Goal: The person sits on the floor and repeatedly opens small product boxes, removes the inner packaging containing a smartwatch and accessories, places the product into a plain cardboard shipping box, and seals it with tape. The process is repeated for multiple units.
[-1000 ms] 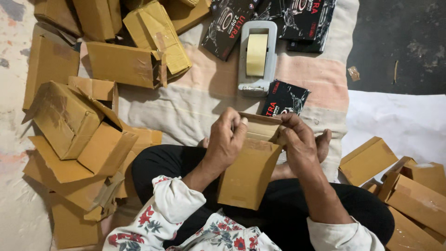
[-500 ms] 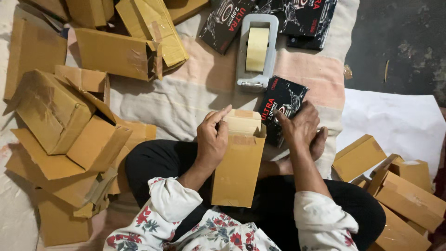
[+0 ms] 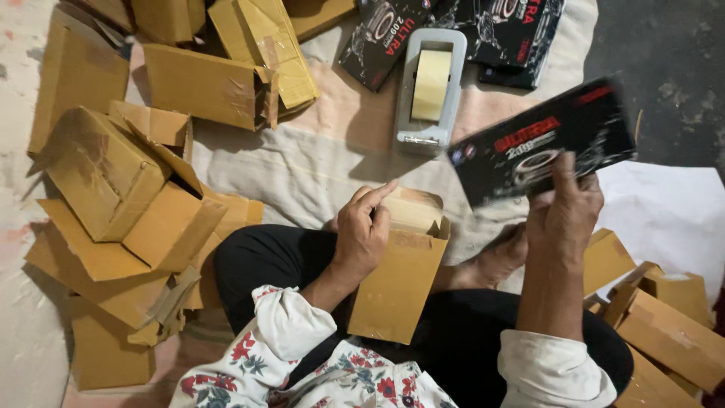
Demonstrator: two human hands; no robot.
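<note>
The left hand (image 3: 362, 242) has its fingers clamped on the open cardboard box (image 3: 396, 283), steadying it upright on the lap. The right hand (image 3: 563, 215) has its fingers closed on a black packet (image 3: 540, 143), raised above the box mouth.

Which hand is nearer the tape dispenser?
Left. The left hand holds the open cardboard box just below the tape dispenser; the right hand holds a black box further right.

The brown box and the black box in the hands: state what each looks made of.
Brown box, steadied by the left hand: plain matte cardboard, seemingly, with creased flaps. Black box, gripped by the right hand: probably printed paperboard with a smooth finish.
</note>
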